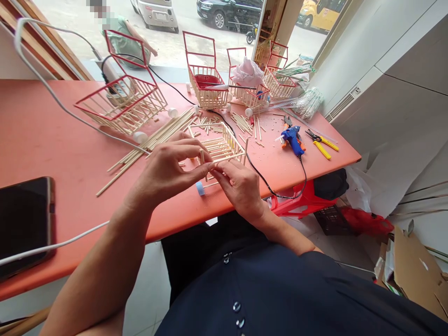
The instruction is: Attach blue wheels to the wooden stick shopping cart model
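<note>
A small basket-like frame of pale wooden sticks (224, 142) stands near the table's front edge, with upright slats and open gaps. My left hand (175, 161) reaches over its left corner, thumb and forefinger pinched at the near rim. My right hand (240, 186) pinches the same near side just to the right, its fingertips almost meeting the left thumb. What lies exactly between the fingertips is partly hidden. A light blue round piece (199, 188) sits below the frame's near left corner.
Long sticks (150, 144) and short cut pieces lie behind the frame. Red-rimmed stick carts (122, 102) stand along the window. To the right are a blue glue gun (293, 140), its black cord, and yellow-handled pliers (322, 143). A phone (26, 224) and white cable lie left.
</note>
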A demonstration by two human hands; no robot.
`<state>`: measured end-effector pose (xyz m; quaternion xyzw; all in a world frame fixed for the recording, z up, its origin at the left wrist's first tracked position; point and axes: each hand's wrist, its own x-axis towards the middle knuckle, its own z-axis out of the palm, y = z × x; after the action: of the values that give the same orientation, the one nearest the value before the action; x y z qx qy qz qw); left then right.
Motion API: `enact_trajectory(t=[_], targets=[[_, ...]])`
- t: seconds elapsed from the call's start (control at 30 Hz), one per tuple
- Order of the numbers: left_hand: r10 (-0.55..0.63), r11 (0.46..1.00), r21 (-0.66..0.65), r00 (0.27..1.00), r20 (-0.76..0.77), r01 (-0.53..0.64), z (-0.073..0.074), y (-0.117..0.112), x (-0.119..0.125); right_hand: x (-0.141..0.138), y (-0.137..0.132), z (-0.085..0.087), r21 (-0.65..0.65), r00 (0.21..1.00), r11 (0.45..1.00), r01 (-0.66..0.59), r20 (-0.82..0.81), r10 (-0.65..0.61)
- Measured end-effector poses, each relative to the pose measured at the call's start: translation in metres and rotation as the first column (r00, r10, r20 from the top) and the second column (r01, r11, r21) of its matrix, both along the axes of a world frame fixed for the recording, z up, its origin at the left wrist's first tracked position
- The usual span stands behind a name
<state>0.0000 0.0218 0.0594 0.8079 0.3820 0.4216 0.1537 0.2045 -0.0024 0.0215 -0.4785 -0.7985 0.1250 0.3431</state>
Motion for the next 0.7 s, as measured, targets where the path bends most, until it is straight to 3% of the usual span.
enact_trajectory(t=[0.7], targets=[[0.022,0.998,-0.052,0.999,-0.034,-0.024,0.0050,-0.0015,0.0013,-0.0011,0.0014,-0.0006,-0.017,1.000,1.000,0.007,-0.009,-0.007]])
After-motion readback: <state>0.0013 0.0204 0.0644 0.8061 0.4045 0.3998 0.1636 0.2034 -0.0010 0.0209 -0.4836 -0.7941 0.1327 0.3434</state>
